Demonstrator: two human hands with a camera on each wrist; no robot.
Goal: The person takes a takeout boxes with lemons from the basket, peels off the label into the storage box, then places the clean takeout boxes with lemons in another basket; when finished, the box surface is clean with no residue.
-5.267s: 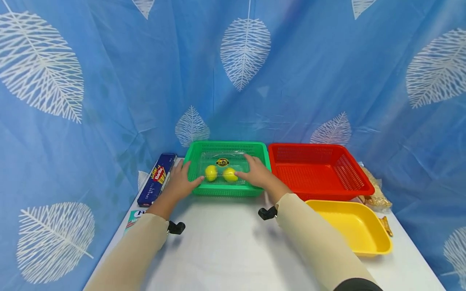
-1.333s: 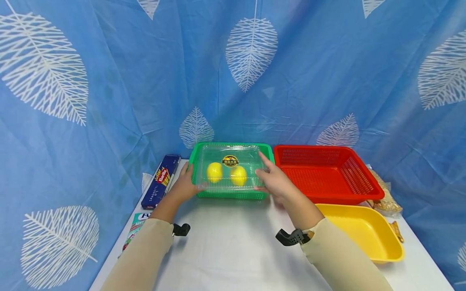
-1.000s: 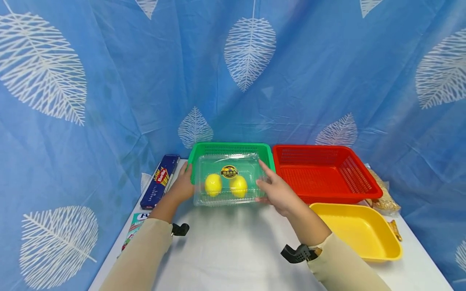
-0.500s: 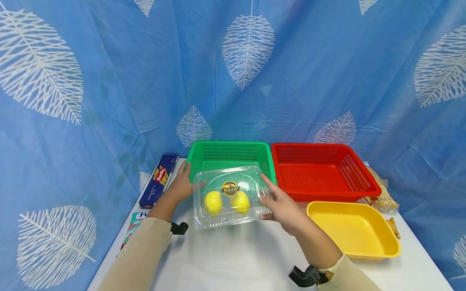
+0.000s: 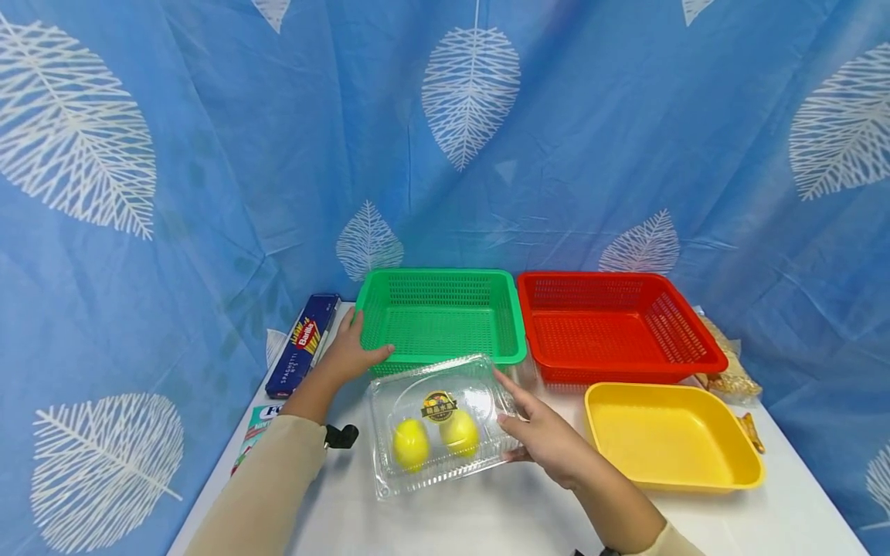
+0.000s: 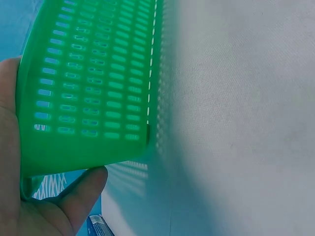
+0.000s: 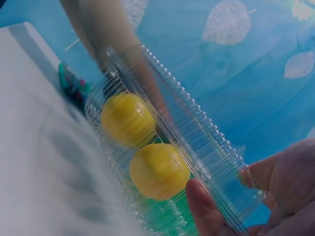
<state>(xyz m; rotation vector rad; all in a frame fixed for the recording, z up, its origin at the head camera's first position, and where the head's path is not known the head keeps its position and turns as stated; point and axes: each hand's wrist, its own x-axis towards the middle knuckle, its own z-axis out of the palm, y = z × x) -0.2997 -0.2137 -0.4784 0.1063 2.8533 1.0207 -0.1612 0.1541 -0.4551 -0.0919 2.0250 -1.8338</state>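
Observation:
My right hand (image 5: pixel 549 436) holds a clear plastic fruit box (image 5: pixel 410 392) by its right side, thumb on top, above the white table. Two yellow lemons (image 5: pixel 411 445) lie inside under a dark round label. The box tilts, its left end toward me. In the right wrist view, fingers and thumb pinch the lid edge of the fruit box (image 7: pixel 206 140). At the front left corner of the green basket (image 5: pixel 438 328), my left hand (image 5: pixel 345 357) rests with thumb and fingers spread. The left wrist view has that thumb against the basket wall (image 6: pixel 74 152).
A red basket (image 5: pixel 598 336) stands right of the green one, with a yellow tray (image 5: pixel 670 440) before it. Bagged food (image 5: pixel 730 374) lies at the far right. On the left are a Barilla spaghetti box (image 5: pixel 304 344) and a green packet (image 5: pixel 256 432). A blue curtain (image 5: pixel 556 139) hangs behind.
The fruit box has come up out of the green basket and toward me, carried by the right hand, and has turned slightly. The left hand has let go of it and stays at the basket's corner.

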